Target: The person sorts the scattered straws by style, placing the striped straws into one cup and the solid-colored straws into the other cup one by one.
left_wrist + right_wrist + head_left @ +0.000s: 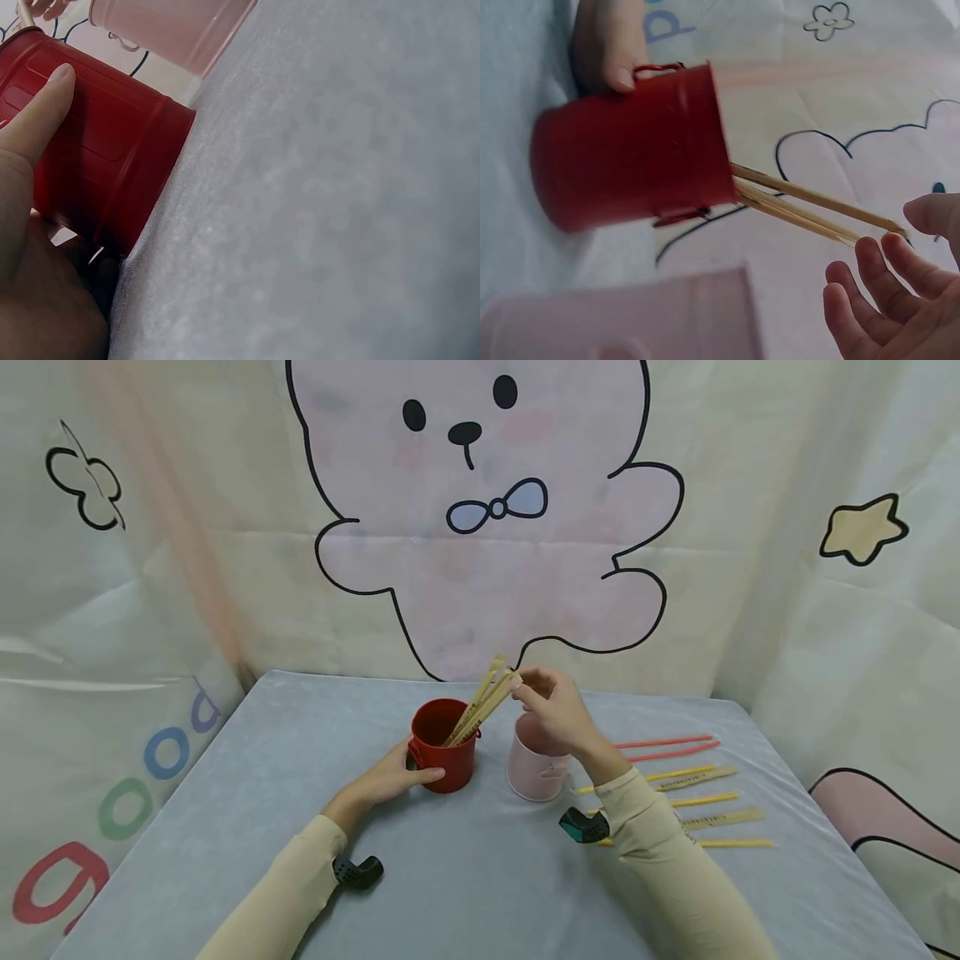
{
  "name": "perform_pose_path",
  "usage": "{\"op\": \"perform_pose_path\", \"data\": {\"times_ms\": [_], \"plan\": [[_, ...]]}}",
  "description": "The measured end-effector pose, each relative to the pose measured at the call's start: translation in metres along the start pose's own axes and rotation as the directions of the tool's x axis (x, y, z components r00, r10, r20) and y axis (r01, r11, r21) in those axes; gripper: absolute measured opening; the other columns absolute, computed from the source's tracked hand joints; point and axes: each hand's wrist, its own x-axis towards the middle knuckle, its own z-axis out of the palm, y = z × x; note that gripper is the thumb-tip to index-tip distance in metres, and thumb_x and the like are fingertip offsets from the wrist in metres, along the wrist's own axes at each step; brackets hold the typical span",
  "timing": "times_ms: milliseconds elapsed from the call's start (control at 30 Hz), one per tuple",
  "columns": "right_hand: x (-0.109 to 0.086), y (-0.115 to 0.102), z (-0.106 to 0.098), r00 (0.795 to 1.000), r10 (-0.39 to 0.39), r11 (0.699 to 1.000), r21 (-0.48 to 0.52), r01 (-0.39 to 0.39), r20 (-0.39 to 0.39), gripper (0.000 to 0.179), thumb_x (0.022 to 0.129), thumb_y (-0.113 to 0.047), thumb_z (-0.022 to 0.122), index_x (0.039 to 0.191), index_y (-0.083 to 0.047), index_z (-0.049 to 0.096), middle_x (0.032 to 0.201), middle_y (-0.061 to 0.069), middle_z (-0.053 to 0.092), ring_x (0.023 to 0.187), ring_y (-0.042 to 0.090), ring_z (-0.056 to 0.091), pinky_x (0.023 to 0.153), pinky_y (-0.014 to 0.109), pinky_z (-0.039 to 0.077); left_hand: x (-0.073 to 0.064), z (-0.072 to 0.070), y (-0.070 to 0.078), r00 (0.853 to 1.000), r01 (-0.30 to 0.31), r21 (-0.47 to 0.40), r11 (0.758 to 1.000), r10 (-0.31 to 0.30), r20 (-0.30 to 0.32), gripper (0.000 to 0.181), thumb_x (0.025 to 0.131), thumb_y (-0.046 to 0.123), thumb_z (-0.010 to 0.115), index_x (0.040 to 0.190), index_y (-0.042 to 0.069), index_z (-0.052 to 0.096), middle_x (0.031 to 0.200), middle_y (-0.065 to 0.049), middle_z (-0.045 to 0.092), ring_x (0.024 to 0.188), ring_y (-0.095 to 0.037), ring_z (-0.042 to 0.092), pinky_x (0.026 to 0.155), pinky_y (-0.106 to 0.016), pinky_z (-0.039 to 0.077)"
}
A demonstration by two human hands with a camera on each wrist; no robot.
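Observation:
A red bucket [454, 763] with small side handles stands on the table, and my left hand [393, 779] grips its left side. In the left wrist view my thumb [46, 112] lies along the red wall. Several tan sticks [480, 708] with dark printing, like wrapped chopsticks, lean out of the bucket over its right rim. At their upper ends is my right hand [553, 706]. The right wrist view shows its thumb and forefinger spread around a stick's tip, the other fingers loosely bent. A pink bucket [534, 772] stands under the right hand.
Right of the pink bucket lie red sticks [667, 743], yellow sticks [705, 799] and printed tan sticks [723, 819], spread in a row and partly hidden by my right forearm. A pale blue cloth [480, 893] covers the table. Printed curtains hang behind and at both sides.

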Motion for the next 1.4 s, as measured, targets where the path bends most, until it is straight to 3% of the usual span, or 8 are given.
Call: {"op": "perform_pose_path", "data": {"times_ms": [100, 233, 500, 700, 1000, 1167, 1400], "plan": [[-0.003, -0.003, -0.013, 0.999, 0.018, 1.0, -0.006, -0.018, -0.026, 0.028, 0.102, -0.015, 0.059, 0.123, 0.004, 0.063, 0.116, 0.024, 0.067, 0.095, 0.011, 0.065, 0.083, 0.027, 0.056, 0.002, 0.002, 0.0, 1.0, -0.005, -0.008, 1.0, 0.005, 0.003, 0.077, 0.091, 0.032, 0.075, 0.154, 0.013, 0.036, 0.153, -0.009, 0.047, 0.141, -0.029, 0.04, 0.119, -0.055, 0.031], [-0.01, -0.006, -0.029, 0.998, 0.033, 0.999, -0.017, -0.034, -0.047, 0.029, 0.102, -0.019, 0.06, 0.124, 0.0, 0.063, 0.111, 0.012, 0.068, 0.1, 0.017, 0.067, 0.083, 0.026, 0.057, 0.003, 0.003, -0.001, 1.0, -0.017, -0.005, 1.0, 0.017, 0.001, 0.077, 0.091, 0.032, 0.075, 0.154, 0.012, 0.036, 0.154, -0.009, 0.047, 0.142, -0.029, 0.04, 0.119, -0.057, 0.031], [-0.026, -0.002, -0.053, 0.999, -0.033, 0.999, -0.022, 0.033, -0.011, 0.026, 0.103, -0.015, 0.057, 0.121, 0.003, 0.062, 0.102, -0.014, 0.068, 0.098, 0.01, 0.067, 0.083, 0.021, 0.055, 0.002, 0.002, -0.002, 1.0, 0.004, 0.006, 1.0, -0.004, -0.008, 0.078, 0.091, 0.033, 0.075, 0.154, 0.011, 0.035, 0.154, -0.01, 0.046, 0.142, -0.03, 0.039, 0.119, -0.058, 0.03], [-0.039, 0.002, -0.068, 0.997, -0.073, 0.997, -0.038, 0.073, -0.003, 0.024, 0.104, -0.014, 0.056, 0.121, 0.001, 0.062, 0.105, -0.016, 0.068, 0.1, 0.009, 0.068, 0.086, 0.024, 0.056, 0.002, 0.001, -0.003, 1.0, 0.004, 0.018, 1.0, -0.004, -0.011, 0.078, 0.091, 0.033, 0.075, 0.154, 0.012, 0.035, 0.155, -0.009, 0.046, 0.143, -0.03, 0.039, 0.12, -0.058, 0.03], [-0.057, 0.015, -0.088, 0.994, -0.111, 0.992, -0.067, 0.11, -0.006, 0.019, 0.104, -0.01, 0.055, 0.117, -0.002, 0.065, 0.106, -0.017, 0.069, 0.099, 0.003, 0.067, 0.083, 0.017, 0.054, 0.003, 0.003, -0.002, 1.0, 0.019, -0.002, 1.0, -0.019, -0.011, 0.079, 0.089, 0.035, 0.076, 0.154, 0.014, 0.036, 0.154, -0.007, 0.046, 0.143, -0.029, 0.039, 0.121, -0.058, 0.029], [-0.065, 0.024, -0.099, 0.995, -0.103, 0.992, -0.077, 0.101, -0.012, 0.017, 0.104, -0.009, 0.054, 0.116, -0.003, 0.065, 0.106, -0.017, 0.069, 0.098, 0.002, 0.068, 0.082, 0.019, 0.055, 0.003, 0.002, -0.002, 1.0, 0.023, -0.009, 1.0, -0.023, -0.011, 0.078, 0.09, 0.034, 0.076, 0.154, 0.013, 0.036, 0.155, -0.008, 0.046, 0.144, -0.03, 0.039, 0.121, -0.058, 0.028], [-0.078, 0.046, -0.118, 0.999, -0.034, 0.99, -0.139, 0.034, 0.0, 0.023, 0.105, -0.014, 0.053, 0.121, -0.001, 0.063, 0.108, -0.021, 0.068, 0.099, -0.001, 0.067, 0.083, 0.016, 0.054, 0.004, 0.001, -0.002, 1.0, 0.015, -0.014, 1.0, -0.015, 0.001, 0.077, 0.09, 0.034, 0.076, 0.153, 0.015, 0.037, 0.154, -0.007, 0.047, 0.143, -0.029, 0.039, 0.121, -0.058, 0.029]]}}
